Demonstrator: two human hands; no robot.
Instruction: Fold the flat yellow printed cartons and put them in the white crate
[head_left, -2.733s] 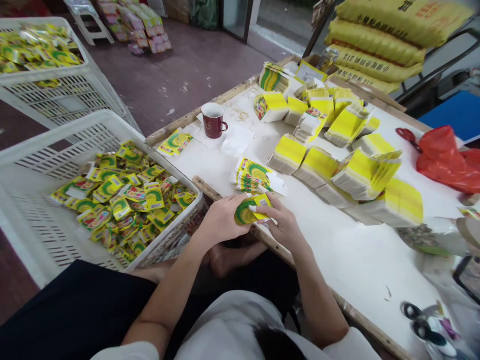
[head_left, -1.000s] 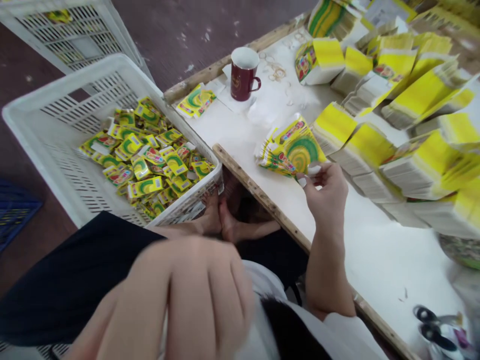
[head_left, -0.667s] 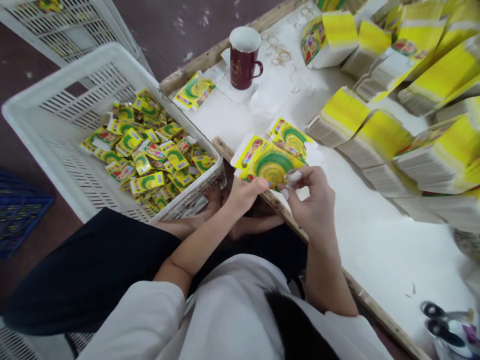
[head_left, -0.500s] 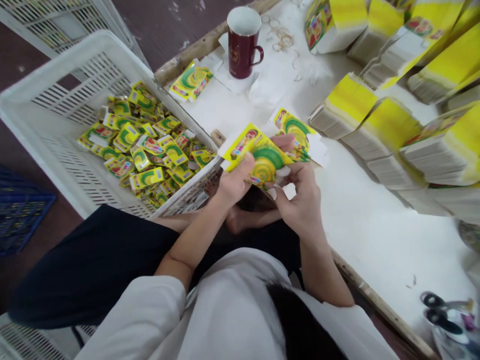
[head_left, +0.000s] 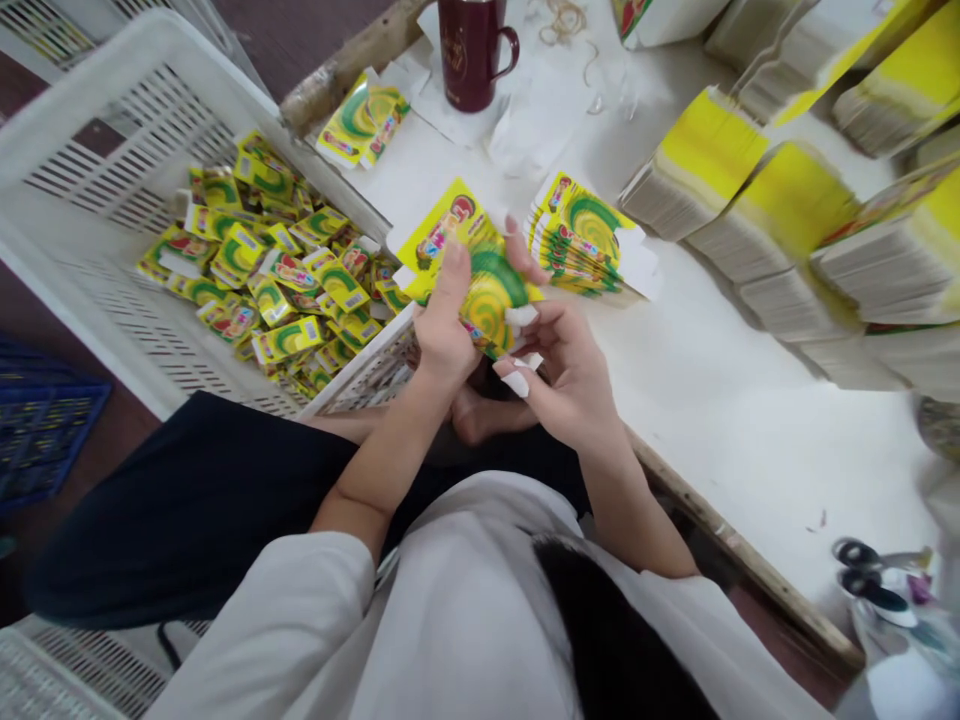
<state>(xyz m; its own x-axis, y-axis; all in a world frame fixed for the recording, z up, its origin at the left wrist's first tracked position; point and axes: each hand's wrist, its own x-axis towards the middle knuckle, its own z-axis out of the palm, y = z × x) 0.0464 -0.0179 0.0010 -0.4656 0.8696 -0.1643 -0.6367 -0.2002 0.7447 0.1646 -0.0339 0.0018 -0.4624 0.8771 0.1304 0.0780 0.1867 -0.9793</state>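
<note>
A flat yellow-and-green printed carton [head_left: 491,285] is tilted above the table's near edge. My left hand [head_left: 448,335] grips it, thumb across the printed face and fingers behind, their tips showing past the far edge. Close to the carton's lower right corner is my right hand [head_left: 566,370], thumb and fingers apart, with white coverings on some fingertips. Whether those fingertips touch the carton I cannot tell. Just beyond, a fanned stack of matching cartons [head_left: 577,235] lies on the white table [head_left: 697,400].
At my left a white plastic crate [head_left: 112,270] contains many small folded boxes [head_left: 277,290]. A maroon mug [head_left: 469,60] and another carton [head_left: 364,120] are at the table's far side. Carton stacks [head_left: 712,150] line the right; scissors [head_left: 870,570] lie near the lower right corner.
Both hands and the carton have shifted slightly left in view. My right thumb and fingers have spread apart at the carton's lower edge. The camera view has tilted a little.
</note>
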